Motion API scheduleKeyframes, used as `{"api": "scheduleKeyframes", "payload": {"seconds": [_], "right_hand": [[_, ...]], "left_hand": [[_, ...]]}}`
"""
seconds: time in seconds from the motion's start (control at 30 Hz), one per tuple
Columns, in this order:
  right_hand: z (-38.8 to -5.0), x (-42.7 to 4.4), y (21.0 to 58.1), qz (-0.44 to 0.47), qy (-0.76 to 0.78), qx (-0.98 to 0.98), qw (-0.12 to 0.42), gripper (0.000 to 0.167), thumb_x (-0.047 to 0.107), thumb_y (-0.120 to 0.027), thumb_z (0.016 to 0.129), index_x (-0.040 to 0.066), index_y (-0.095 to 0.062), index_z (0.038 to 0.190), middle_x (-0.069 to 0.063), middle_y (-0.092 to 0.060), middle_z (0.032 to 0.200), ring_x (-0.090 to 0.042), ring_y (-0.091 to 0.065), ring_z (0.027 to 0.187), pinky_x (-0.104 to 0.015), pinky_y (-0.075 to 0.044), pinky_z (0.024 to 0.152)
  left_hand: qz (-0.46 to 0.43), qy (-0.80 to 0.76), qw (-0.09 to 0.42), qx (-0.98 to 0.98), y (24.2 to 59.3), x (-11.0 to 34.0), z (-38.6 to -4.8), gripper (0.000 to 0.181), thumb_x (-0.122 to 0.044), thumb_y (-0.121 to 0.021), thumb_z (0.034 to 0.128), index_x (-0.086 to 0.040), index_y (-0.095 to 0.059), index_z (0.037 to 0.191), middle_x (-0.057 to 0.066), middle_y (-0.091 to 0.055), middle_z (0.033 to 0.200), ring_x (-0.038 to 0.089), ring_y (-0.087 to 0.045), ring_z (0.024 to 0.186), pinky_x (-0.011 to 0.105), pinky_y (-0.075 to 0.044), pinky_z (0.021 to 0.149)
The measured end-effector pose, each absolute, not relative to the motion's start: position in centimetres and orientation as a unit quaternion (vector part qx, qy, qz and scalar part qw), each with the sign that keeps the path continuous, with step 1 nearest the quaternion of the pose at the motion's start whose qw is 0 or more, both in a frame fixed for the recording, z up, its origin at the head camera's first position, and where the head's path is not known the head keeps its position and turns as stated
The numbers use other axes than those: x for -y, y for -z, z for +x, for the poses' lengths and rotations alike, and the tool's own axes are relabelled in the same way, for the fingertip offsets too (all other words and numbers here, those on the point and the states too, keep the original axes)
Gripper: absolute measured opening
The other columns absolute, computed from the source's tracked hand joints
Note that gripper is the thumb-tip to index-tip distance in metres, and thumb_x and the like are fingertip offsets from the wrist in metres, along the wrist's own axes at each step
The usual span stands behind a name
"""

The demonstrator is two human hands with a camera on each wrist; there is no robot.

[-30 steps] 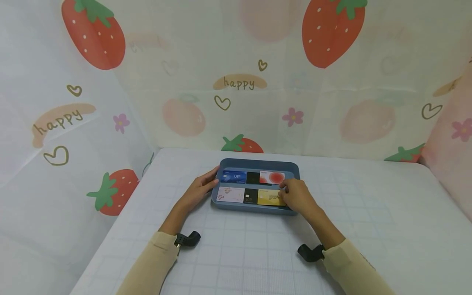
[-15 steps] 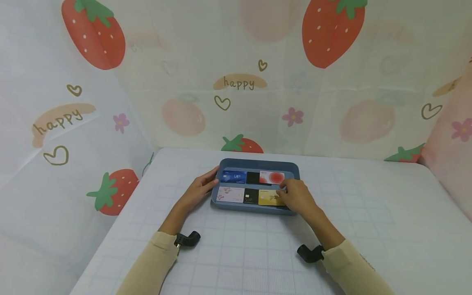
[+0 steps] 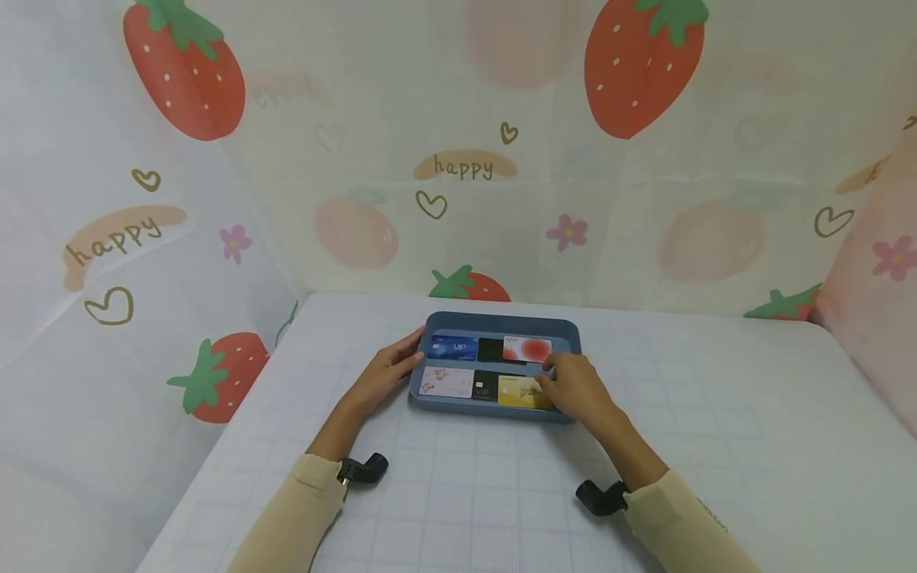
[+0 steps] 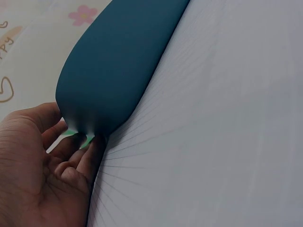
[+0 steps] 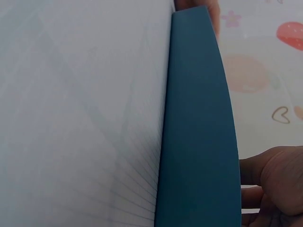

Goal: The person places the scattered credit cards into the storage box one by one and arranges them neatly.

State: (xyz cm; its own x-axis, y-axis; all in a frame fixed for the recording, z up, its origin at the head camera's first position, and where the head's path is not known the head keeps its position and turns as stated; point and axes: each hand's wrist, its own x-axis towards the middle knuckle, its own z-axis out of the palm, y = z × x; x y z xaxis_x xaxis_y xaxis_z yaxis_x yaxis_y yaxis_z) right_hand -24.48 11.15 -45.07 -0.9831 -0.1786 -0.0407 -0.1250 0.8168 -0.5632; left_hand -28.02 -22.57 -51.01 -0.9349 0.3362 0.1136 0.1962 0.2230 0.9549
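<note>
A blue tray (image 3: 494,411) lies on the table with two rows of plastic cards. My left hand (image 3: 382,372) holds the tray's left end, thumb at the rim and fingers bent against the outer wall in the left wrist view. At the tray's right end, my right hand (image 3: 579,387) pinches the right part of a gold card (image 3: 517,392), its fingertips covering that part. Left of it in the front row are a black VIP card (image 3: 484,386) and a pale floral card (image 3: 446,381). Behind lie a blue VIP card (image 3: 453,348), a black card (image 3: 490,349) and a white-and-red card (image 3: 527,348).
The table (image 3: 466,493) has a white cloth with a faint grid. Around it hang white sheets (image 3: 372,159) printed with strawberries, hearts and flowers. A black camera (image 3: 368,468) is strapped to the left wrist, another black camera (image 3: 600,498) to the right.
My right fingertips have shifted slightly left over the gold card, and the card has slid a little left onto the black VIP card. The left hand keeps its place; the head view tilts slightly up.
</note>
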Motion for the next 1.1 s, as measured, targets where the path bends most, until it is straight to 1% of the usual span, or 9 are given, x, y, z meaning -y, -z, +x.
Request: {"api": "scheduleKeyframes", "payload": {"seconds": [0.23,0.33,0.47,0.6,0.73,0.8,0.87,0.97,1.1], "right_hand": [[-24.4,-11.4,45.1,-0.076,0.288,-0.954,0.044,0.030,0.020,-0.072,0.096,-0.003,-0.071,0.115,-0.014,-0.073,0.098,-0.023,-0.062,0.081,-0.032,-0.060,0.072],[-24.3,-11.6,45.2,-0.080,0.288,-0.954,0.041,0.031,0.020,-0.071,0.096,-0.004,-0.071,0.117,-0.013,-0.072,0.097,-0.023,-0.061,0.082,-0.034,-0.060,0.072],[-24.1,-12.0,45.3,-0.088,0.287,-0.954,0.030,0.034,0.021,-0.069,0.097,-0.004,-0.069,0.121,-0.015,-0.071,0.106,-0.026,-0.062,0.091,-0.041,-0.060,0.082],[-24.4,-12.3,44.7,-0.096,0.282,-0.954,0.007,0.033,0.021,-0.068,0.098,-0.002,-0.070,0.121,-0.018,-0.069,0.117,-0.032,-0.061,0.105,-0.052,-0.055,0.094],[-24.7,-12.7,43.6,-0.120,0.283,-0.951,-0.028,0.033,0.022,-0.067,0.098,-0.002,-0.070,0.121,-0.021,-0.067,0.123,-0.036,-0.061,0.113,-0.055,-0.053,0.096],[-24.7,-12.9,43.0,-0.136,0.287,-0.947,-0.042,0.035,0.024,-0.065,0.100,-0.002,-0.069,0.124,-0.021,-0.066,0.123,-0.036,-0.063,0.108,-0.053,-0.055,0.092],[-24.7,-13.1,42.4,-0.150,0.291,-0.944,-0.051,0.040,0.030,-0.063,0.102,-0.001,-0.067,0.127,-0.021,-0.066,0.124,-0.034,-0.064,0.104,-0.052,-0.056,0.090],[-24.7,-13.6,41.4,-0.156,0.294,-0.942,-0.052,0.052,0.043,-0.057,0.104,0.001,-0.061,0.135,-0.019,-0.064,0.129,-0.031,-0.063,0.100,-0.051,-0.057,0.088],[-24.5,-14.7,40.0,-0.155,0.271,-0.949,-0.053,0.070,0.059,-0.045,0.103,0.005,-0.050,0.147,-0.019,-0.059,0.138,-0.032,-0.062,0.106,-0.052,-0.056,0.089]], "left_hand": [[0.168,-0.601,0.057,-0.779,51.1,22.2,-28.0,0.058,-0.021,-0.053,0.1074,-0.011,-0.031,0.160,0.008,-0.029,0.165,0.025,-0.025,0.152,0.043,-0.024,0.122],[0.173,-0.598,0.059,-0.780,51.2,22.0,-28.2,0.057,-0.021,-0.053,0.1076,-0.010,-0.031,0.160,0.009,-0.029,0.165,0.026,-0.025,0.152,0.044,-0.024,0.123],[0.175,-0.597,0.066,-0.780,51.2,21.7,-28.5,0.057,-0.020,-0.051,0.1085,-0.011,-0.030,0.160,0.008,-0.028,0.165,0.025,-0.025,0.152,0.043,-0.026,0.122],[0.159,-0.596,0.071,-0.784,50.7,21.6,-28.8,0.058,-0.022,-0.049,0.1089,-0.016,-0.027,0.162,0.009,-0.028,0.165,0.025,-0.027,0.152,0.045,-0.031,0.119],[0.146,-0.590,0.073,-0.791,50.0,22.0,-29.1,0.063,-0.026,-0.049,0.1090,-0.017,-0.019,0.164,0.014,-0.029,0.164,0.030,-0.032,0.149,0.048,-0.034,0.117],[0.149,-0.590,0.073,-0.790,49.9,22.5,-29.0,0.065,-0.025,-0.049,0.1092,-0.015,-0.016,0.164,0.016,-0.028,0.164,0.032,-0.032,0.149,0.048,-0.036,0.116],[0.151,-0.588,0.073,-0.791,49.6,23.1,-28.8,0.064,-0.023,-0.048,0.1095,-0.014,-0.016,0.164,0.017,-0.027,0.164,0.033,-0.033,0.149,0.049,-0.037,0.115],[0.160,-0.564,0.061,-0.808,49.1,24.4,-28.4,0.062,-0.023,-0.047,0.1099,-0.012,-0.018,0.164,0.019,-0.027,0.164,0.036,-0.034,0.148,0.051,-0.035,0.115],[0.165,-0.507,0.030,-0.845,47.8,26.1,-27.9,0.062,-0.030,-0.046,0.1100,-0.010,-0.021,0.163,0.019,-0.028,0.163,0.038,-0.035,0.147,0.054,-0.030,0.118]]}}
